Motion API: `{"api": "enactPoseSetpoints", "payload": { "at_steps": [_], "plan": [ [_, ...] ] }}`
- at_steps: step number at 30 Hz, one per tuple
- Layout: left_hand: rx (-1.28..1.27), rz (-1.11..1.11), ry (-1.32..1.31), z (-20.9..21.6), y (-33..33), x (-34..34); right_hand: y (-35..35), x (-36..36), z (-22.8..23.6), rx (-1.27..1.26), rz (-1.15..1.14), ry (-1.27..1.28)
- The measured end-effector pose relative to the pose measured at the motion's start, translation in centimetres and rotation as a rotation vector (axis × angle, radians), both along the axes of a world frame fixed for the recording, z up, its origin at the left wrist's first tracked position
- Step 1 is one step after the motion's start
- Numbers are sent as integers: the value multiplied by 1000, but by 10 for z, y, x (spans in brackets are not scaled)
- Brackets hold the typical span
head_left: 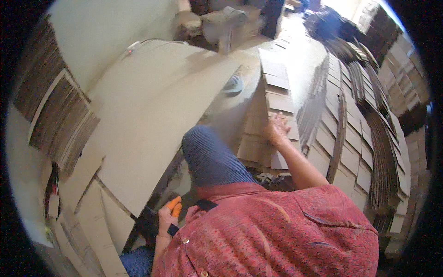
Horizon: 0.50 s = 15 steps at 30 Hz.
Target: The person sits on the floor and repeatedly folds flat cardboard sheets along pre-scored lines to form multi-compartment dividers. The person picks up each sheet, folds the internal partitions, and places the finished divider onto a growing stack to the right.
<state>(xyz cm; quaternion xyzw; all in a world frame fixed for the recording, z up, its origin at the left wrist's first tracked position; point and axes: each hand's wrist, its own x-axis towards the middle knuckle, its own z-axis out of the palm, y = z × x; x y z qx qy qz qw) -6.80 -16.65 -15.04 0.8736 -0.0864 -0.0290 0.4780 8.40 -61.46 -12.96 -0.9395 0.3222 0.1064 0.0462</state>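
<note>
My right hand (278, 128) lies with its fingers spread on a long row of overlapping brown cardboard pieces (280, 102), touching the top ones and gripping none. My left hand (168, 216) hangs low beside my left hip, near the edge of a large pale board (134, 115). Orange covers (174, 203) sit on two of its fingers, which are loosely bent and slightly apart. Nothing shows in that hand, though part of it is turned from view. A dark band (173, 230) wraps the left wrist.
Long rows of stacked cardboard (355, 134) fill the right side. More stacked sheets (64, 115) stand against the left wall. Beyond the board's far edge is a blurred machine-like object (224, 25). A blue-grey sandal-like item (234, 85) lies on the floor between board and row.
</note>
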Motion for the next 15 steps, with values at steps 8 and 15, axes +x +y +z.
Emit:
{"api": "enactPoseSetpoints", "payload": {
  "at_steps": [8, 15],
  "plan": [
    [264, 386, -140, 105, 90, 61, 35, -21, 45, -228, 276, -279],
    [940, 661, -343, 59, 206, 157, 125, 9, 41, 268, 846, -900]
  ]
}}
